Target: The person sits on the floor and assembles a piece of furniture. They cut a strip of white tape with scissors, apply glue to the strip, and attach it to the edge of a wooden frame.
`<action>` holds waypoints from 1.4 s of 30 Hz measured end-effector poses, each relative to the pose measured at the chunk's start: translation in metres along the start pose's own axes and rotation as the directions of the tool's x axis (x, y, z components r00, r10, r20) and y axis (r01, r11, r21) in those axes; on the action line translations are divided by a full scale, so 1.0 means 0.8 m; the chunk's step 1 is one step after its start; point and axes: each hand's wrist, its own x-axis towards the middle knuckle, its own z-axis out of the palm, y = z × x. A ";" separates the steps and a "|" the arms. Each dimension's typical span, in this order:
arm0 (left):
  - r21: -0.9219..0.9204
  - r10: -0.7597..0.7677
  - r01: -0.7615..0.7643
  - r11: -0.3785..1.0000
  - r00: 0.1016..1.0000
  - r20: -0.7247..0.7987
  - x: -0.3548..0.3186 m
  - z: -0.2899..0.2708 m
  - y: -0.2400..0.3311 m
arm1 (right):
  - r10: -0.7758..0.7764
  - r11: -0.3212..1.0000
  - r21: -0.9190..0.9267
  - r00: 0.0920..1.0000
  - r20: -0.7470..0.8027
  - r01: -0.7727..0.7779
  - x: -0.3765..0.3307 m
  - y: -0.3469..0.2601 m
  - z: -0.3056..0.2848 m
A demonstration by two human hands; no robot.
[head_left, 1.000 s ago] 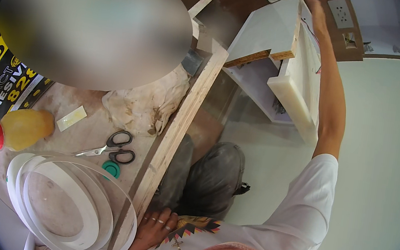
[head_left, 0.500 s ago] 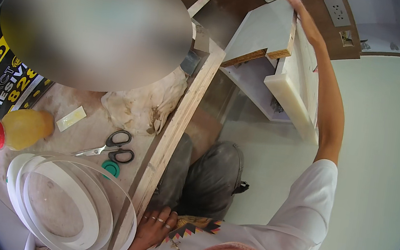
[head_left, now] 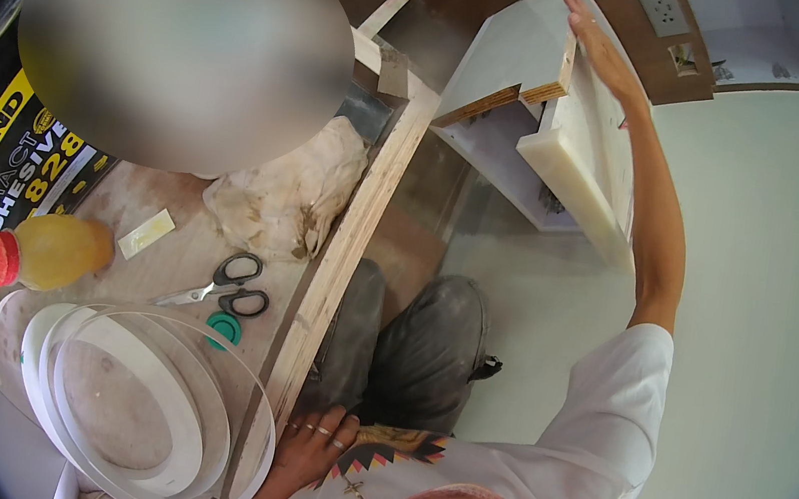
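At the far right of centre my right hand [head_left: 602, 52] reaches out with its fingers extended and slightly apart. It lies at the upper edge of a white-faced wooden cabinet [head_left: 507, 47] with bare plywood edges and a notch in its near edge. I cannot tell how firmly the fingers touch it. A cream-coloured board [head_left: 573, 197] stands out along the cabinet's near right side, below my forearm. Close to my body, my left hand [head_left: 318, 446] rests by the workbench edge with its ringed fingers laid out, holding nothing.
On the workbench [head_left: 290, 356] lie coiled white edging strip [head_left: 179, 432], scissors [head_left: 218, 284], a green lid [head_left: 223, 330], a red-lidded jar [head_left: 56, 253], a crumpled cloth [head_left: 291, 190] and a black-yellow adhesive package [head_left: 1, 172]. A wall socket [head_left: 660, 8] is beyond the cabinet. A blurred oval hides the far left.
My right hand has slid a little toward me along the cabinet's edge, its fingers spreading. The whole view has shifted slightly. My left hand stays put.
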 end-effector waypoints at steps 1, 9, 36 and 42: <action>0.008 0.006 -0.006 1.000 1.000 -0.010 0.001 0.000 -0.001 | 0.021 0.997 0.075 1.000 -0.022 -0.019 -0.003 0.005 -0.004; 0.074 0.064 -0.051 0.996 0.982 -0.176 0.008 -0.005 -0.001 | -0.071 0.997 -0.023 0.996 -0.062 0.069 -0.009 -0.016 0.005; 0.111 0.026 -0.007 0.994 0.984 -0.177 0.006 0.002 0.002 | -0.175 0.984 -0.047 0.925 -0.338 0.169 0.073 -0.052 -0.038; 0.114 0.067 -0.050 0.992 0.987 -0.145 0.008 0.004 -0.005 | -0.090 0.984 -0.178 0.927 -0.363 0.025 0.095 0.158 -0.047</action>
